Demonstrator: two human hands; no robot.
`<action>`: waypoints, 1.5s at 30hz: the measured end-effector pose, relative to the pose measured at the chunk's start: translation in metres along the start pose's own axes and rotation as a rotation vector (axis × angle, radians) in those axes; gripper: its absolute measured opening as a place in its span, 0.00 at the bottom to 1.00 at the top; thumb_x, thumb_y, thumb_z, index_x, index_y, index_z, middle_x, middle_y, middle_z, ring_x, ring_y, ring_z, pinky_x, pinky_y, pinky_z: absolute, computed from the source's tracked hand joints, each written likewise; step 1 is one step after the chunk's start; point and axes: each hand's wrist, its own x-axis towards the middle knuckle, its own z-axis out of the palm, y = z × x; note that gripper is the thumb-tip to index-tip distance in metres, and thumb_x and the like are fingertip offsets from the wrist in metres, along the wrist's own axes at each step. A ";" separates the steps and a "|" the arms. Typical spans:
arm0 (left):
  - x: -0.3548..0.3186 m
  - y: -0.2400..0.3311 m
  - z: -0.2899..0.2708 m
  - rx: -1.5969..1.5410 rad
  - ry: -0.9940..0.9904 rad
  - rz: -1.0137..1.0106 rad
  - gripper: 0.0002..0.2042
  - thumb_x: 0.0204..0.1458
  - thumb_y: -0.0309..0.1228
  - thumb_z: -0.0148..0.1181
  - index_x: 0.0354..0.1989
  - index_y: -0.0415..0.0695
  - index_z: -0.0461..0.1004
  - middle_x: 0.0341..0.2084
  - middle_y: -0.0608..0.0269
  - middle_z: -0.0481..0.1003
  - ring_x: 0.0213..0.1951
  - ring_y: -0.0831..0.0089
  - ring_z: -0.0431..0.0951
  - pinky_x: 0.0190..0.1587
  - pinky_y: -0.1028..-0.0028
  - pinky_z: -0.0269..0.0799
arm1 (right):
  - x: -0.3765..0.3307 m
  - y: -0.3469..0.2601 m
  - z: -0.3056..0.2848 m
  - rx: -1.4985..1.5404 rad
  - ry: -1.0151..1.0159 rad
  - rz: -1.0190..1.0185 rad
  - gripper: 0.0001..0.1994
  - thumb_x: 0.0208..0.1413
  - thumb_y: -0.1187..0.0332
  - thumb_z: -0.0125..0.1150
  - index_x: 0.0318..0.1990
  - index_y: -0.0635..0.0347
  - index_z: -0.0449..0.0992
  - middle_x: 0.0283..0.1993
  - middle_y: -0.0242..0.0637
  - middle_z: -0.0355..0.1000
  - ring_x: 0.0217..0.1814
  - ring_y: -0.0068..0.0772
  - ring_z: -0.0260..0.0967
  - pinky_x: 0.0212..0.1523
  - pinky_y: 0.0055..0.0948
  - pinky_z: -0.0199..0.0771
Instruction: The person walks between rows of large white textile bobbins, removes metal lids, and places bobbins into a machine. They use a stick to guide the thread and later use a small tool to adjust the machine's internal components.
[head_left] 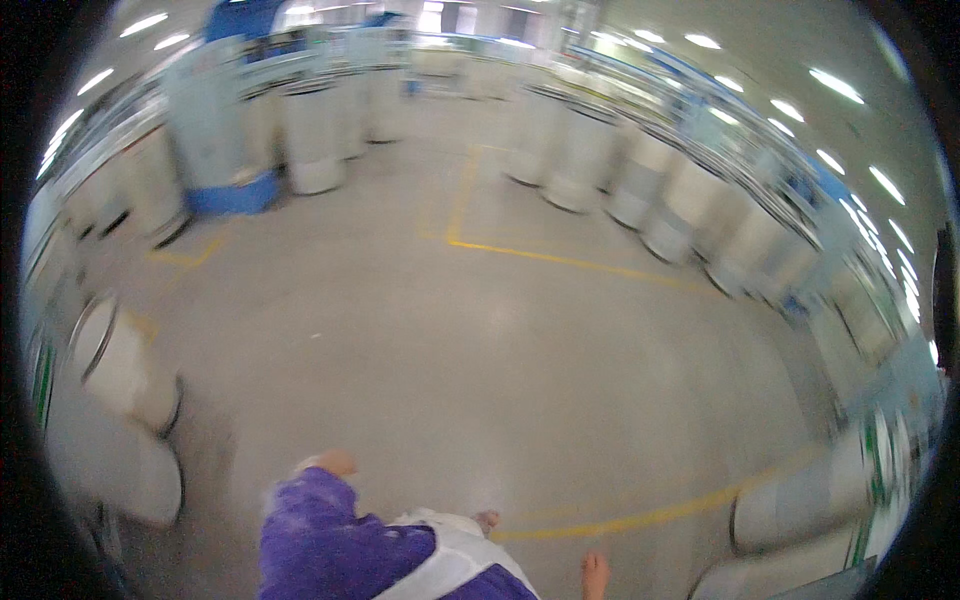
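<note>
My left hand shows just past the end of a purple sleeve, low in the picture and left of the middle. Motion smears its fingers, and I see nothing in it. Only a small, blurred part of my right hand enters at the lower edge, right of the white apron; its fingers cannot be made out. Both hands are over the grey floor, apart from the machines and cans. A small dark shape peeks out beside the apron, too blurred to name.
Tall white cylindrical cans line the machines at the right, and more cans stand at the far left. Closer by are cans on my left and a can on my right. Yellow lines mark the floor.
</note>
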 end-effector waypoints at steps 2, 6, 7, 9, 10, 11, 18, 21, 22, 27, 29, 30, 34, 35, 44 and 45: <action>0.016 0.105 -0.055 -0.040 0.055 0.122 0.23 0.52 0.45 0.50 0.52 0.43 0.68 0.46 0.48 0.71 0.47 0.53 0.71 0.50 0.59 0.65 | 0.050 0.017 -0.038 -0.108 -0.120 0.102 0.15 0.55 0.61 0.49 0.43 0.61 0.73 0.30 0.43 0.71 0.29 0.36 0.67 0.31 0.36 0.68; 0.038 0.358 -0.194 -0.030 0.125 0.553 0.23 0.52 0.45 0.50 0.52 0.43 0.67 0.47 0.48 0.71 0.48 0.54 0.71 0.51 0.59 0.65 | 0.129 0.038 -0.111 -0.243 -0.204 0.172 0.17 0.55 0.59 0.48 0.45 0.61 0.72 0.34 0.45 0.71 0.34 0.39 0.67 0.35 0.37 0.67; 0.041 0.422 -0.225 -0.020 0.117 0.655 0.23 0.52 0.45 0.50 0.52 0.43 0.67 0.47 0.48 0.70 0.48 0.54 0.71 0.51 0.59 0.65 | 0.150 0.044 -0.130 -0.257 -0.210 0.190 0.17 0.56 0.59 0.48 0.45 0.61 0.72 0.35 0.45 0.70 0.35 0.39 0.67 0.36 0.38 0.67; 0.049 0.543 -0.279 0.012 0.082 0.838 0.23 0.52 0.45 0.49 0.52 0.43 0.67 0.47 0.48 0.70 0.48 0.54 0.71 0.51 0.59 0.65 | 0.192 0.062 -0.169 -0.283 -0.224 0.235 0.18 0.56 0.58 0.47 0.46 0.61 0.72 0.37 0.46 0.70 0.37 0.41 0.67 0.38 0.38 0.67; 0.057 0.599 -0.302 0.013 0.063 0.900 0.23 0.52 0.45 0.49 0.52 0.43 0.67 0.48 0.48 0.70 0.48 0.54 0.71 0.51 0.59 0.65 | 0.213 0.074 -0.189 -0.296 -0.228 0.255 0.18 0.56 0.57 0.47 0.46 0.61 0.72 0.38 0.46 0.70 0.39 0.41 0.67 0.39 0.39 0.67; 0.068 0.648 -0.323 -0.003 0.053 0.933 0.23 0.52 0.46 0.49 0.52 0.43 0.67 0.48 0.48 0.70 0.49 0.54 0.70 0.51 0.59 0.65 | 0.232 0.087 -0.209 -0.304 -0.226 0.275 0.19 0.56 0.57 0.46 0.46 0.60 0.72 0.39 0.46 0.70 0.40 0.42 0.67 0.40 0.39 0.67; 0.159 0.840 -0.374 0.008 0.233 0.978 0.21 0.52 0.41 0.50 0.54 0.47 0.66 0.50 0.46 0.68 0.51 0.51 0.68 0.54 0.59 0.63 | 0.364 0.150 -0.298 -0.343 -0.343 0.312 0.22 0.57 0.53 0.44 0.49 0.60 0.71 0.45 0.48 0.70 0.49 0.46 0.67 0.48 0.42 0.67; 0.192 0.875 -0.386 0.140 0.091 0.726 0.21 0.52 0.45 0.47 0.48 0.43 0.70 0.47 0.46 0.69 0.49 0.52 0.69 0.50 0.59 0.65 | 0.498 0.132 -0.349 -0.309 -0.307 0.207 0.22 0.58 0.51 0.43 0.45 0.61 0.73 0.48 0.52 0.69 0.51 0.50 0.67 0.51 0.44 0.65; 0.200 0.885 -0.392 0.234 0.069 0.774 0.19 0.52 0.43 0.47 0.44 0.42 0.72 0.44 0.47 0.70 0.47 0.52 0.70 0.48 0.59 0.67 | 0.550 0.125 -0.377 -0.177 -0.108 0.168 0.23 0.58 0.51 0.42 0.48 0.59 0.72 0.52 0.49 0.67 0.54 0.48 0.64 0.55 0.41 0.63; 0.264 0.988 -0.450 0.322 -0.154 0.543 0.16 0.53 0.39 0.45 0.37 0.41 0.74 0.40 0.49 0.73 0.42 0.52 0.73 0.43 0.59 0.70 | 0.773 0.107 -0.541 -0.150 0.183 -0.144 0.19 0.60 0.57 0.42 0.54 0.56 0.68 0.57 0.41 0.65 0.58 0.44 0.61 0.58 0.38 0.60; 0.294 1.050 -0.488 0.319 -0.174 0.493 0.16 0.53 0.39 0.45 0.37 0.41 0.75 0.40 0.49 0.73 0.42 0.52 0.73 0.43 0.59 0.70 | 0.832 0.118 -0.583 -0.314 0.079 -0.015 0.19 0.60 0.58 0.43 0.53 0.57 0.68 0.57 0.41 0.64 0.59 0.44 0.60 0.58 0.37 0.60; 0.308 1.089 -0.515 0.349 -0.171 0.527 0.15 0.53 0.38 0.44 0.37 0.41 0.75 0.40 0.49 0.73 0.41 0.52 0.73 0.43 0.59 0.70 | 0.851 0.131 -0.598 -0.194 0.192 -0.029 0.19 0.59 0.58 0.43 0.52 0.57 0.69 0.57 0.42 0.64 0.58 0.45 0.61 0.57 0.37 0.61; 0.352 1.309 -0.625 0.873 0.182 1.322 0.15 0.53 0.37 0.44 0.37 0.41 0.75 0.40 0.50 0.73 0.41 0.53 0.74 0.43 0.59 0.70 | 0.853 0.244 -0.606 0.054 0.290 0.058 0.19 0.58 0.57 0.46 0.51 0.57 0.70 0.54 0.47 0.65 0.54 0.48 0.63 0.54 0.37 0.63; 0.354 1.372 -0.656 0.845 0.176 1.285 0.16 0.55 0.38 0.43 0.38 0.40 0.74 0.41 0.50 0.72 0.42 0.53 0.73 0.44 0.59 0.70 | 0.842 0.278 -0.599 -0.132 0.291 0.086 0.17 0.57 0.59 0.46 0.49 0.58 0.71 0.51 0.46 0.67 0.52 0.47 0.64 0.51 0.39 0.64; 0.302 1.878 -0.856 -0.019 -0.316 0.695 0.28 0.50 0.47 0.56 0.55 0.42 0.60 0.52 0.50 0.66 0.44 0.50 0.74 0.33 0.57 0.78 | 0.846 0.398 -0.699 -0.002 -0.024 0.951 0.14 0.50 0.60 0.50 0.38 0.57 0.77 0.40 0.49 0.73 0.45 0.47 0.71 0.45 0.43 0.70; 0.304 1.915 -0.858 -0.003 -0.342 0.744 0.27 0.51 0.47 0.54 0.55 0.41 0.61 0.50 0.50 0.67 0.41 0.52 0.75 0.32 0.58 0.78 | 0.881 0.402 -0.732 0.046 0.022 0.997 0.14 0.49 0.59 0.52 0.38 0.56 0.77 0.40 0.48 0.73 0.45 0.47 0.71 0.45 0.42 0.70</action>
